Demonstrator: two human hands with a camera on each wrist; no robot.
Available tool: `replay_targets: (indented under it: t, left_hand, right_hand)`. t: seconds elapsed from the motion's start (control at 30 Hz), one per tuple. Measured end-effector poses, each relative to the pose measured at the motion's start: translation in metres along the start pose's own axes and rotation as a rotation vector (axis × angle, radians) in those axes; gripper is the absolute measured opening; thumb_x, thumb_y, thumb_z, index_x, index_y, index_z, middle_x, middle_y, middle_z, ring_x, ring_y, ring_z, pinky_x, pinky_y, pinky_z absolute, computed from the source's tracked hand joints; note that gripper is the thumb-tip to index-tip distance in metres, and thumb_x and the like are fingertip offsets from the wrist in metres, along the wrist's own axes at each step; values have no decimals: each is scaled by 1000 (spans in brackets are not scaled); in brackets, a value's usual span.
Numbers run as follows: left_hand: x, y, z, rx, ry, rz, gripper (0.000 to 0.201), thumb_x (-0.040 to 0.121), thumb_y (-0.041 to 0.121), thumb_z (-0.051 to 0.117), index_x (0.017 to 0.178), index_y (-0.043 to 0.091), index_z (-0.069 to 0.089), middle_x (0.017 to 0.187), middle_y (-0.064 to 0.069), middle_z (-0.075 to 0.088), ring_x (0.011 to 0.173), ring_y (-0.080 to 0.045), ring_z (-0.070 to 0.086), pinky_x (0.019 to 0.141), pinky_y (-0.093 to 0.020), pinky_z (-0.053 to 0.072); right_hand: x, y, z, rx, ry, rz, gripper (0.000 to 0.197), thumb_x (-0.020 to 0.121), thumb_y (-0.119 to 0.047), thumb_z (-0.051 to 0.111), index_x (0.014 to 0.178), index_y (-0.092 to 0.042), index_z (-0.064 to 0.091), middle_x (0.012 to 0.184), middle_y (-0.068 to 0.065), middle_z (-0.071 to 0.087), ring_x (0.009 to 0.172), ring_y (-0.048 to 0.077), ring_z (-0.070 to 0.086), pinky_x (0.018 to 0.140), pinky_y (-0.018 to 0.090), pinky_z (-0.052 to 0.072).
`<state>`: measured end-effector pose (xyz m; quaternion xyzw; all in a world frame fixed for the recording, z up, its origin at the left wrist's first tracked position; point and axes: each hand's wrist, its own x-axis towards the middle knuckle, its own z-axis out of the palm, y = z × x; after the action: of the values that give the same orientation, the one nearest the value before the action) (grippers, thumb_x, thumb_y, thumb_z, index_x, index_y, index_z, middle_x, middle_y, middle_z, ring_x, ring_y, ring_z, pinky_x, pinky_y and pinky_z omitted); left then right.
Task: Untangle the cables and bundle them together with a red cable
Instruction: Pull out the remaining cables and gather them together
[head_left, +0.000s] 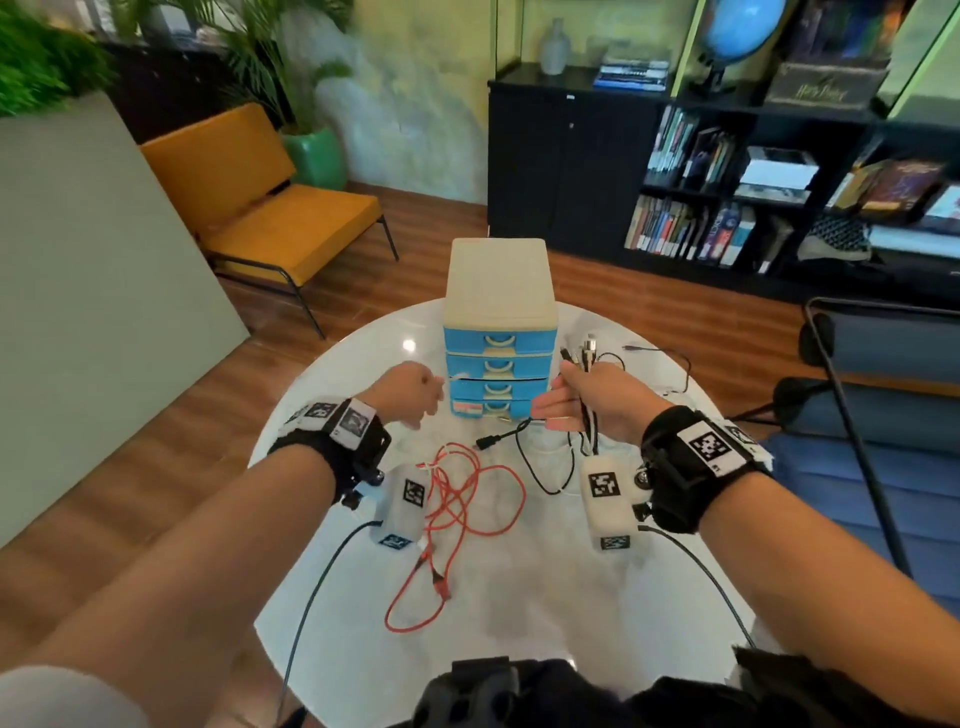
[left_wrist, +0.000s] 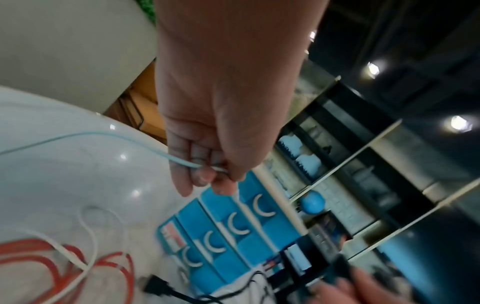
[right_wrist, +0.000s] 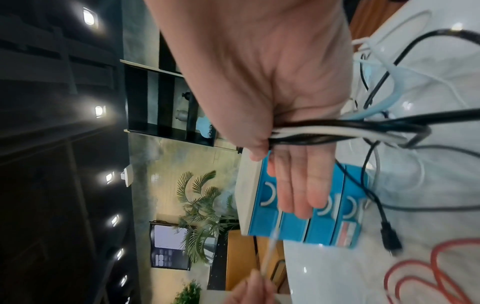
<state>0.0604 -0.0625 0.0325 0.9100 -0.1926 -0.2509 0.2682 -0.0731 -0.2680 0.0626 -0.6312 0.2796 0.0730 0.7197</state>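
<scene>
My right hand (head_left: 571, 400) grips a bunch of black and white cables (right_wrist: 324, 131), clamped under the thumb while the fingers (right_wrist: 298, 185) stretch out straight. Their plugs (head_left: 579, 351) stick up above the fist and the rest trails onto the white table (head_left: 519, 597). My left hand (head_left: 413, 395) is raised left of the drawers and pinches the end of a pale white cable (left_wrist: 179, 162), which runs across to the right hand. The red cable (head_left: 457, 499) lies loose in tangled loops on the table between my wrists. A black plug (head_left: 485, 442) rests near it.
A small cabinet of blue drawers (head_left: 498, 338) with a cream top stands at the table's far middle, just behind both hands. A thin black cable (head_left: 654, 353) lies at the far right. An orange chair (head_left: 270, 208) and dark bookshelves (head_left: 727, 197) stand beyond the table.
</scene>
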Motion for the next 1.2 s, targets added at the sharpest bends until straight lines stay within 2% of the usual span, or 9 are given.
replay_targets:
  t: [0.13, 0.33, 0.5, 0.6, 0.67, 0.9, 1.03, 1.1, 1.2]
  left_hand:
    - [-36, 39, -8, -412, 66, 131, 23, 100, 22, 43, 95, 5, 57, 72, -4, 62, 56, -18, 55, 48, -18, 50]
    - [-63, 60, 11, -435, 28, 323, 27, 100, 31, 44, 86, 12, 58, 70, -3, 62, 60, -18, 57, 56, -21, 54]
    - [-66, 53, 21, -400, -118, 376, 36, 102, 32, 37, 73, 14, 48, 61, 0, 42, 52, -11, 40, 52, -22, 42]
    - [-63, 33, 25, -398, -223, 341, 36, 102, 31, 36, 71, 14, 44, 60, 1, 37, 49, -10, 36, 53, -23, 38]
    - [-57, 13, 26, -273, -257, 322, 36, 102, 29, 36, 71, 15, 45, 60, 2, 40, 51, -11, 40, 54, -22, 40]
    - [-50, -54, 26, 353, -225, 119, 21, 100, 19, 37, 91, 13, 54, 100, -9, 61, 96, -23, 54, 94, -34, 40]
    - [-57, -65, 22, 562, -176, -39, 31, 96, 11, 31, 110, 15, 59, 120, 0, 61, 119, -17, 50, 116, -43, 16]
    - [-54, -59, 15, 490, -214, -72, 29, 98, 13, 32, 104, 11, 60, 109, -5, 66, 112, -20, 59, 111, -42, 29]
    - [-47, -31, 2, 207, -234, -61, 23, 100, 17, 41, 91, 4, 57, 81, -10, 66, 70, -24, 69, 68, -30, 57]
  right_hand:
    - [6, 0, 29, 92, -48, -42, 38, 106, -32, 33, 99, -2, 56, 91, 17, 71, 74, 20, 72, 60, 28, 61]
    - [3, -9, 60, 209, -119, -168, 38, 106, -32, 37, 111, -2, 58, 70, 6, 67, 53, 16, 61, 51, 27, 50]
    - [-5, -26, 61, 296, -26, -327, 33, 107, -33, 29, 107, -9, 52, 98, 11, 72, 89, 21, 70, 82, 37, 57]
    - [-14, -51, 42, 472, 122, -404, 31, 106, -31, 34, 84, -14, 45, 60, -1, 52, 49, 11, 58, 60, 33, 57]
    - [-16, -66, 23, 484, 232, -437, 32, 105, -33, 36, 79, -16, 42, 53, -6, 36, 35, 6, 35, 40, 23, 37]
    - [-28, -103, -42, 472, 446, -576, 34, 104, -40, 35, 78, -20, 43, 52, -9, 35, 35, 5, 27, 35, 16, 22]
    - [-45, -103, -51, 395, 588, -618, 32, 104, -37, 38, 76, -20, 41, 56, -6, 34, 35, 5, 27, 35, 16, 23]
    - [-54, -99, -47, 312, 601, -642, 28, 101, -31, 48, 76, -20, 39, 56, -5, 33, 36, 5, 28, 35, 18, 23]
    - [-59, -87, -34, 72, 551, -592, 18, 93, -28, 61, 84, -19, 47, 61, -5, 39, 44, 7, 35, 37, 18, 30]
